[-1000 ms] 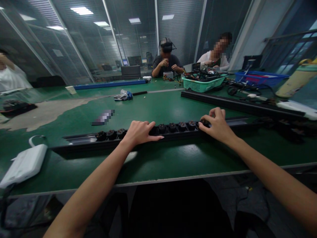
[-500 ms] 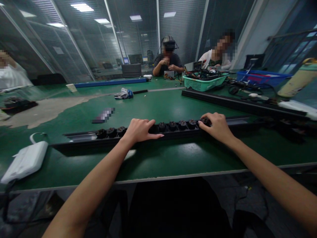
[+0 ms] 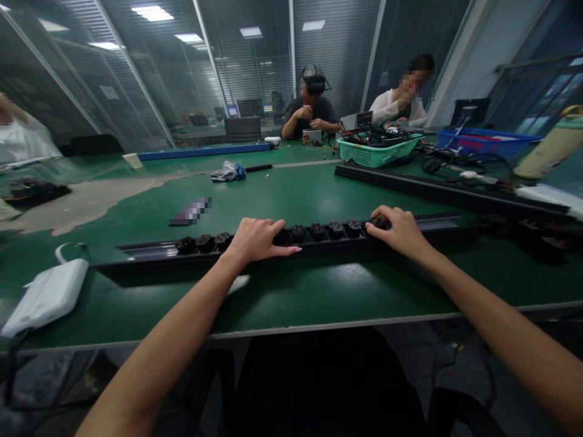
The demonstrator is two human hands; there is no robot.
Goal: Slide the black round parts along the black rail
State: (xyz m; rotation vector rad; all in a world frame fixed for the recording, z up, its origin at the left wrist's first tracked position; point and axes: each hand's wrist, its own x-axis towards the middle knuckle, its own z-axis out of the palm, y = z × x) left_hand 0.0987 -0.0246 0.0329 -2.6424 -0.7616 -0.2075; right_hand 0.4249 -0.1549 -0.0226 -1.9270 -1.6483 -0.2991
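Note:
A long black rail [image 3: 150, 261], a shallow channel, lies across the table in front of me. Several round black socket modules [image 3: 317, 231] sit in a row along it. My left hand [image 3: 255, 238] straddles the rail left of its middle, thumb along the near side and fingers over the top and far side, covering part of the row. At the right end of the row, my right hand [image 3: 401, 232] pinches a round black socket module [image 3: 379, 223] between thumb and fingers. That module is partly hidden by the fingers, and I cannot tell whether it is fully seated.
A white power bank [image 3: 50, 294] with a cable lies at the left. Beyond the rail are a phone [image 3: 191, 212], a glove [image 3: 228, 172] and another black rail [image 3: 437, 188]. Farther back stand a green basket [image 3: 364, 152] and a blue basket [image 3: 487, 144]. Several people sit around the table.
Both hands keep their places on the rail and the socket module. The camera view has shifted very slightly, and the person at the far right has moved a little.

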